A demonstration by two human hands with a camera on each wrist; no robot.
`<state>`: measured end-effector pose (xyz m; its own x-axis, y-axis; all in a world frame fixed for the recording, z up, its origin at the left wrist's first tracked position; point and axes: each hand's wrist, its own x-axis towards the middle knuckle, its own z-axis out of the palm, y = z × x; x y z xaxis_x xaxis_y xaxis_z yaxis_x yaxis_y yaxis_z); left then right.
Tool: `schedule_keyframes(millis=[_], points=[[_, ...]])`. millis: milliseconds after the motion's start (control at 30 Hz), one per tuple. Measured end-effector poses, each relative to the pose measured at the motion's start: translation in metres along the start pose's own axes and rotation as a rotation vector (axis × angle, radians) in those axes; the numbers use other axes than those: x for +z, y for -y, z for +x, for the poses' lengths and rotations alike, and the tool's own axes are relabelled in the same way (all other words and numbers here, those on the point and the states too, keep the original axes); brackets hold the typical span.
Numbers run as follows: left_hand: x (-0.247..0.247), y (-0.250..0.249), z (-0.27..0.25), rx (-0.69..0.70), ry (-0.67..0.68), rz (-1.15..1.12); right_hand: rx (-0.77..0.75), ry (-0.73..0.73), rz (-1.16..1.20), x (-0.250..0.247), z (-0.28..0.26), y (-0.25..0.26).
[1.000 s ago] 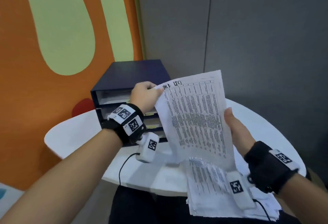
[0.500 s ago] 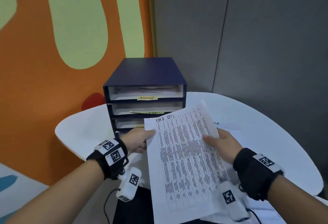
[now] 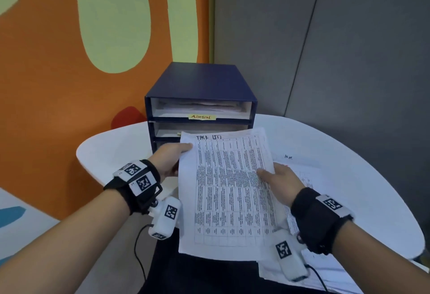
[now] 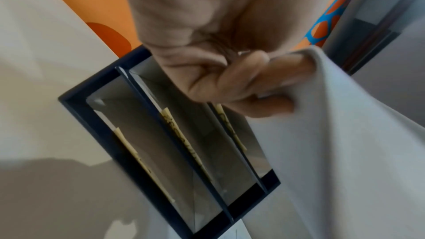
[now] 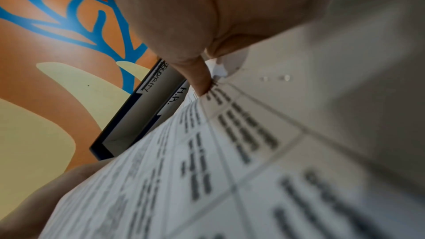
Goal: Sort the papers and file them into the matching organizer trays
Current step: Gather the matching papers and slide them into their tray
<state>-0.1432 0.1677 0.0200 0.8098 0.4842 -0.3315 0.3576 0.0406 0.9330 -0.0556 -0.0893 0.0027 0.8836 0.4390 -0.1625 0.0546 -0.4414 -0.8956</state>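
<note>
A printed sheet [image 3: 230, 191] with a table and handwritten heading is held in front of the dark blue organizer [image 3: 200, 105]. My left hand [image 3: 171, 158] pinches its upper left edge, thumb on top; in the left wrist view the curled fingers [image 4: 248, 83] lie under the paper [image 4: 345, 143]. My right hand [image 3: 279, 183] pinches the right edge, thumb [image 5: 197, 77] pressed on the print [image 5: 230, 161]. The organizer's top tray carries a yellow "ADMIN" label [image 3: 202, 117] and holds papers. Lower trays [image 4: 184, 152] show yellow labels too.
The organizer stands at the back of a white round table [image 3: 349, 177], against an orange and green wall [image 3: 58, 84]. Further printed sheets [image 3: 307, 177] lie on the table under my right hand. Grey panels [image 3: 325, 37] close the right side.
The sheet came down from an upright, raised position to a lower, flatter one before the organizer. Both hands moved down with it, and the top tray's label came into view.
</note>
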Motion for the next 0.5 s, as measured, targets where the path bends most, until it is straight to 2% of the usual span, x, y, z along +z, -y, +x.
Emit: schedule_keyframes(millis=[300,433,500], points=[[-0.033,-0.008,0.001,-0.033,-0.106,-0.065,0.065,0.074,0.010,0.033,0.013,0.021],[-0.043,-0.009,-0.001,0.005,-0.113,-0.078,0.076,0.082,0.030,0.041,0.017,0.028],[-0.045,-0.009,0.000,0.005,-0.062,-0.086,0.087,0.051,0.052,0.040,0.022,0.036]])
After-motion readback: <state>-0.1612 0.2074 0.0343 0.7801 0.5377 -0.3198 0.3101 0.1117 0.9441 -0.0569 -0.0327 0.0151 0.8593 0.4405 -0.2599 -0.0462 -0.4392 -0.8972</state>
